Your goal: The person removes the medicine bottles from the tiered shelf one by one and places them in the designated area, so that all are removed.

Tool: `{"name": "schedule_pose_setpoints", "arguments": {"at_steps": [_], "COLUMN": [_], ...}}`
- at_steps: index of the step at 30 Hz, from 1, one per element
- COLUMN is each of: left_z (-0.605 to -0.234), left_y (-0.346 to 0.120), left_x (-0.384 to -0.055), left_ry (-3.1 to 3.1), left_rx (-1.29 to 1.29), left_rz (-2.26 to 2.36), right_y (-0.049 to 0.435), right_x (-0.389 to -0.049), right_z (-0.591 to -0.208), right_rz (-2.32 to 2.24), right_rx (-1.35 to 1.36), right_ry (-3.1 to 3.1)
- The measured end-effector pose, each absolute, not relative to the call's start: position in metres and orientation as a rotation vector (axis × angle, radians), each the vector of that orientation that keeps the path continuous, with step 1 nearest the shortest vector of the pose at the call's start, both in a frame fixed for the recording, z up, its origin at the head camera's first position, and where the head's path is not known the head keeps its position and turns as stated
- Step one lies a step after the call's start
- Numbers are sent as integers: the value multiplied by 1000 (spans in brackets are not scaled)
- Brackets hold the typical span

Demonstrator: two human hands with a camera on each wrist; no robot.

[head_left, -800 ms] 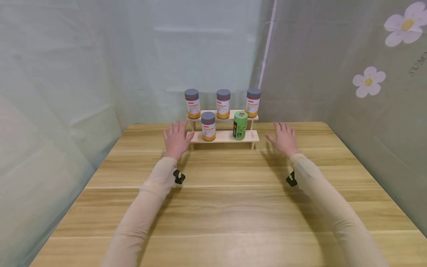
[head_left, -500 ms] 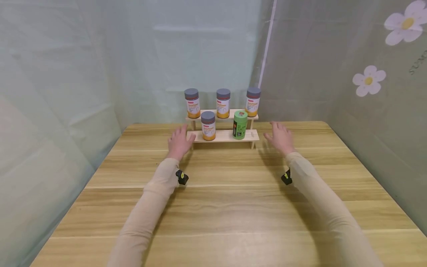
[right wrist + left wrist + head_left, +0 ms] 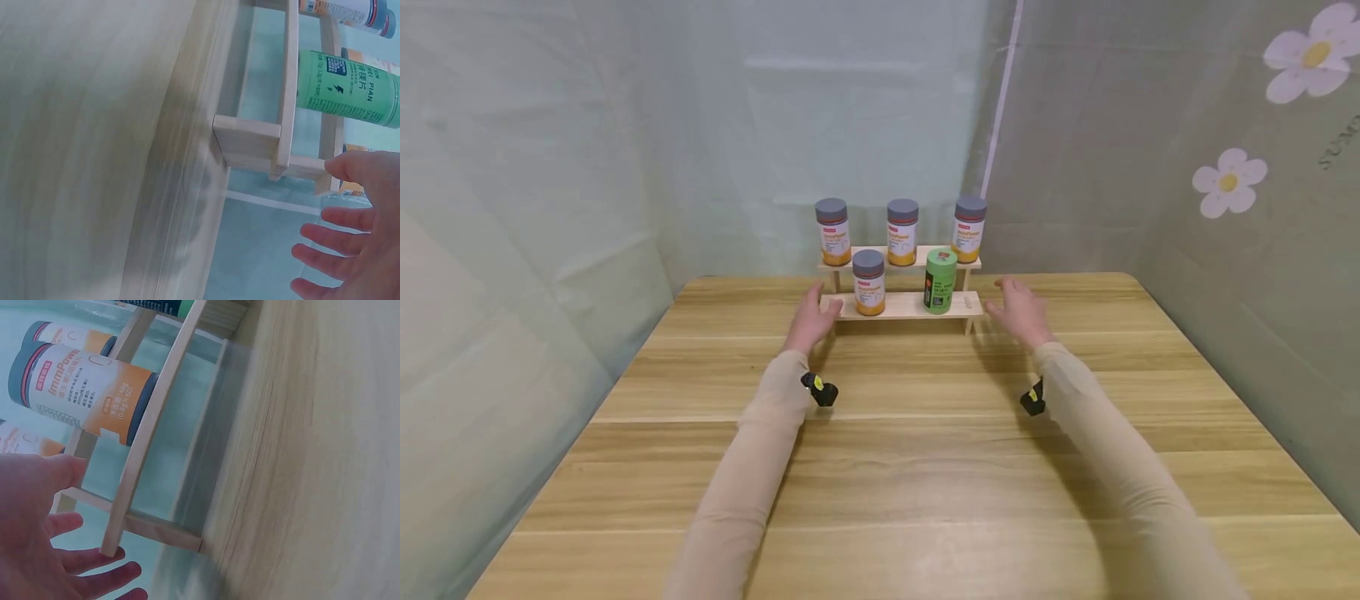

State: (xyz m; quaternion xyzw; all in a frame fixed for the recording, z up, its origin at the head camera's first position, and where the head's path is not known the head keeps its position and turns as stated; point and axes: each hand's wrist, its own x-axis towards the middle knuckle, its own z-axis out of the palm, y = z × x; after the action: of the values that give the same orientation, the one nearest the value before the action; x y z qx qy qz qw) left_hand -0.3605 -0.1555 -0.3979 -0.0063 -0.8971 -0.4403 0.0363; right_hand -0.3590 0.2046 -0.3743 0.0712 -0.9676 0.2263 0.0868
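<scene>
A two-tier wooden rack (image 3: 901,307) stands near the table's far edge. Three white-and-orange bottles with grey lids, the middle one (image 3: 902,235) among them, line its upper tier. Below, a similar grey-lidded bottle (image 3: 869,287) is on the left and a green bottle (image 3: 939,283) on the right. My left hand (image 3: 811,320) is at the rack's left end, thumb and fingers spread apart, holding nothing. At the right end is my right hand (image 3: 1022,314), also spread, with nothing in it. Whether either hand touches the wood cannot be told.
The wood-grain table (image 3: 895,467) stretches from the rack toward me. Pale sheeting (image 3: 850,108) hangs behind and along the sides, printed with flowers (image 3: 1228,183) at right. A small black device (image 3: 820,389) is strapped at each wrist.
Both hands have moved inward, the left one rightward and the right one leftward, closer to the rack's ends. The rack and bottles have stayed in place.
</scene>
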Motion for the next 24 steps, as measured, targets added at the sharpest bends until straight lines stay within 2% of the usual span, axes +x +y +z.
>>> {"name": "schedule_pose_setpoints", "arguments": {"at_steps": [24], "left_z": [-417], "left_y": [-146], "left_x": [-363], "left_ry": [-2555], "left_rx": [128], "left_rz": [-1664], "right_y": [186], "right_x": [-365], "right_z": [-373], "right_rz": [787], "right_rx": [222], "right_ry": [-2840]}}
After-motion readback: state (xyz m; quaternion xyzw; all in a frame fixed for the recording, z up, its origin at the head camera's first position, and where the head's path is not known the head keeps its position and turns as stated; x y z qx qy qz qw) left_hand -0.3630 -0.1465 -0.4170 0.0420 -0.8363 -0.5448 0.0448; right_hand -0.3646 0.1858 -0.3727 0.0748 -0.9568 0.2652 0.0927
